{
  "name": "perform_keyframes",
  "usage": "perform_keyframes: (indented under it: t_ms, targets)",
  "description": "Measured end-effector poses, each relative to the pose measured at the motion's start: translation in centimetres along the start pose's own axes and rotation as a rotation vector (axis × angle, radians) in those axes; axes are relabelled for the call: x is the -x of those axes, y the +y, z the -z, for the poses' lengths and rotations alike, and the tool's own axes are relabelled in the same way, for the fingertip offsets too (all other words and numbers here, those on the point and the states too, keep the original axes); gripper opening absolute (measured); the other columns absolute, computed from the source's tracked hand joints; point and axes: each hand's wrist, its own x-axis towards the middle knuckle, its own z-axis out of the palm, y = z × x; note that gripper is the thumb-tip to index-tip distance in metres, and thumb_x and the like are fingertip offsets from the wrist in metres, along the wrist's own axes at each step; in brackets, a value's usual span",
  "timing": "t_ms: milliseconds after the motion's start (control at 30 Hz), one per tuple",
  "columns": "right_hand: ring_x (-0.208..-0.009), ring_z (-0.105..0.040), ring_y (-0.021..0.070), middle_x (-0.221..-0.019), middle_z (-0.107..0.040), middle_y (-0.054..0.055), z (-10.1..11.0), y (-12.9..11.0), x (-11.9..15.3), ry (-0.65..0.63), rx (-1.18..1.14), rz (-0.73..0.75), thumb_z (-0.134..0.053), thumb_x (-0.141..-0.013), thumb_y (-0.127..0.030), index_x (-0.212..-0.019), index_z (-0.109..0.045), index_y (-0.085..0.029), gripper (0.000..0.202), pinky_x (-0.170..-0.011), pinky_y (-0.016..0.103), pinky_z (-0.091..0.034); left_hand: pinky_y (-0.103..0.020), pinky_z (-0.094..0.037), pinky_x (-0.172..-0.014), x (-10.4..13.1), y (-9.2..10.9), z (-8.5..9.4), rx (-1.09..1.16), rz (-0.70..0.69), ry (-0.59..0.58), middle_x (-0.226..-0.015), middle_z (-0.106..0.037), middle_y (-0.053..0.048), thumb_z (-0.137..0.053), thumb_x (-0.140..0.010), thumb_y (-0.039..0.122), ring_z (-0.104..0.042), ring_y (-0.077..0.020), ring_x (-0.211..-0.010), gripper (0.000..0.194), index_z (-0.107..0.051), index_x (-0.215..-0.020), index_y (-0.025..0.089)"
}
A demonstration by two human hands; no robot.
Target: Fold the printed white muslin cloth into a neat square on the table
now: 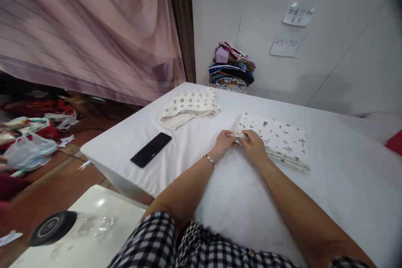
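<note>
A folded white cloth (279, 134) with small dark and purple prints lies on the white-covered table in front of me. My left hand (223, 142) pinches its near left corner. Beside it, my right hand (253, 145) grips the same left edge, thumb and fingers closed on the layers. That edge is slightly bunched between the two hands. Farther back to the left rests another folded cloth (193, 104), cream with grey-green tree-like prints and one loose flap. It touches neither hand.
A black phone (151, 149) lies on the table (185, 150) to the left. Below, a white stool (103, 201) bears a clear bottle with a black lid (53, 228). Folded clothes (231, 67) are stacked against the wall behind. Plastic bags (29, 150) sit on the floor; a pink curtain (103, 29) hangs left.
</note>
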Motion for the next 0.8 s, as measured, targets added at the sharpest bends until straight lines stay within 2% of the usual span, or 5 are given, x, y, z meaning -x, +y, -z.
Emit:
perform_keyframes:
  t_ms: [100, 300, 567, 800]
  targets:
    - [-0.092, -0.058, 0.0235, -0.098, -0.065, 0.008, 0.05, -0.25, -0.09, 0.086, 0.011, -0.012, -0.052, -0.085, -0.03, -0.101, -0.06, -0.02, 0.02, -0.082, 0.038, -0.047, -0.029, -0.053, -0.069, 0.1, 0.11, -0.12, -0.018, -0.017, 0.002, -0.065, -0.055, 0.005, -0.07, -0.069, 0.002, -0.059, -0.009, -0.054, 0.032, -0.052, -0.092, 0.014]
    - [-0.091, -0.057, 0.0242, -0.098, -0.065, 0.009, -0.29, -0.44, 0.29, -0.059, 0.099, 0.029, -0.05, -0.084, -0.023, -0.101, -0.06, -0.019, 0.02, -0.08, 0.037, -0.046, -0.031, -0.053, -0.072, 0.36, 0.41, -0.07, 0.087, 0.035, -0.035, -0.066, -0.059, 0.003, -0.07, -0.068, 0.001, -0.062, -0.0114, -0.057, 0.036, -0.048, -0.094, 0.014]
    - [-0.092, -0.058, 0.0236, -0.096, -0.065, 0.008, -0.17, -0.56, 0.19, 0.01, 0.078, 0.027, -0.051, -0.085, -0.024, -0.099, -0.059, -0.02, 0.017, -0.081, 0.036, -0.046, -0.032, -0.053, -0.072, 0.52, 0.57, -0.1, 0.067, 0.017, -0.055, -0.066, -0.059, 0.003, -0.07, -0.07, 0.003, -0.063, -0.0113, -0.056, 0.033, -0.049, -0.093, 0.014]
    - [-0.092, -0.057, 0.024, -0.098, -0.065, 0.008, -0.3, -0.7, 0.29, -0.037, 0.108, 0.031, -0.049, -0.086, -0.021, -0.1, -0.06, -0.021, 0.019, -0.081, 0.036, -0.046, -0.034, -0.054, -0.077, 0.8, 0.6, 0.14, 0.102, 0.017, -0.09, -0.07, -0.059, 0.001, -0.067, -0.072, 0.002, -0.064, -0.0123, -0.061, 0.036, -0.047, -0.1, 0.013]
